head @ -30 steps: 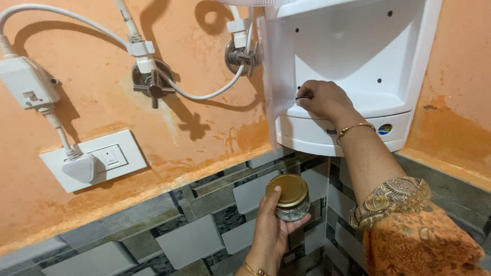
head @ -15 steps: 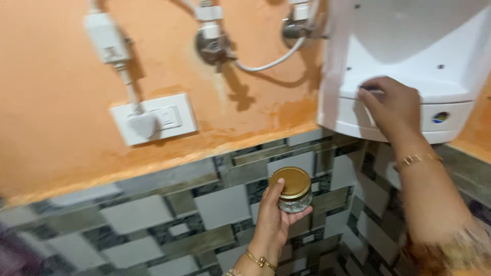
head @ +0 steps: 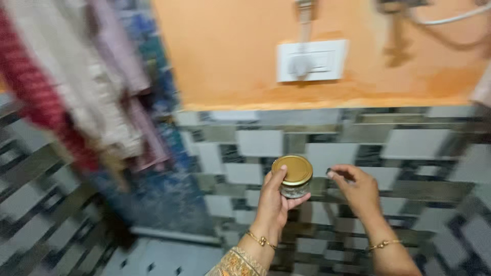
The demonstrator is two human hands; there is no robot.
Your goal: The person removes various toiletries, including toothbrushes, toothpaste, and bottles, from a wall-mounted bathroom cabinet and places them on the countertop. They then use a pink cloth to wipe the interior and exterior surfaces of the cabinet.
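Now right hand (head: 358,190) off shelf, beside jar (head: 292,176)

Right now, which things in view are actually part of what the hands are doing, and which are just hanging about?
In hand:
- small glass jar with gold lid, gripped by the left hand
- right hand, close beside the jar, pinching something small and dark; too blurred to name

Just about:
- white wall switch plate
- white cable on the orange wall
- hanging clothes
- tiled wall
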